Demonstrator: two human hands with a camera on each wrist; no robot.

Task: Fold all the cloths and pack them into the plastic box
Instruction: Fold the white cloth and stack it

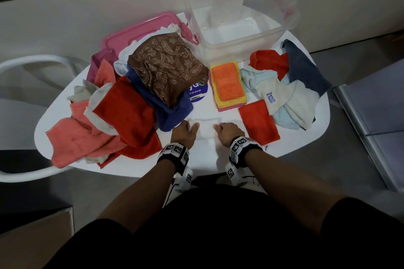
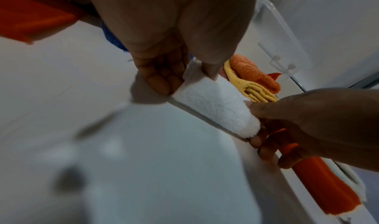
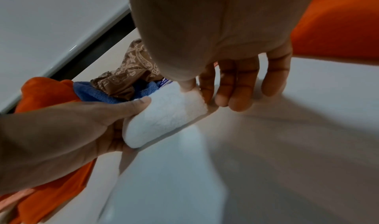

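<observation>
A small white fluffy cloth (image 1: 205, 129) lies folded on the white table (image 1: 209, 159) right in front of me. My left hand (image 1: 189, 129) pinches its left end between thumb and fingers, seen close in the left wrist view (image 2: 184, 80). My right hand (image 1: 218, 127) pinches its right end, thumb on top (image 3: 194, 88). The cloth (image 2: 215, 107) (image 3: 166, 114) bulges up a little between the two hands. The clear plastic box (image 1: 238, 35) stands open at the back of the table. A stack of folded cloths (image 1: 228, 84), orange on top, lies in front of the box.
A loose pile with a brown paisley cloth (image 1: 166, 65), blue, red and salmon cloths fills the left. A folded red cloth (image 1: 259, 122) lies by my right hand. Light blue, white, red and navy cloths (image 1: 290, 85) are heaped on the right. The pink lid (image 1: 140, 28) lies back left.
</observation>
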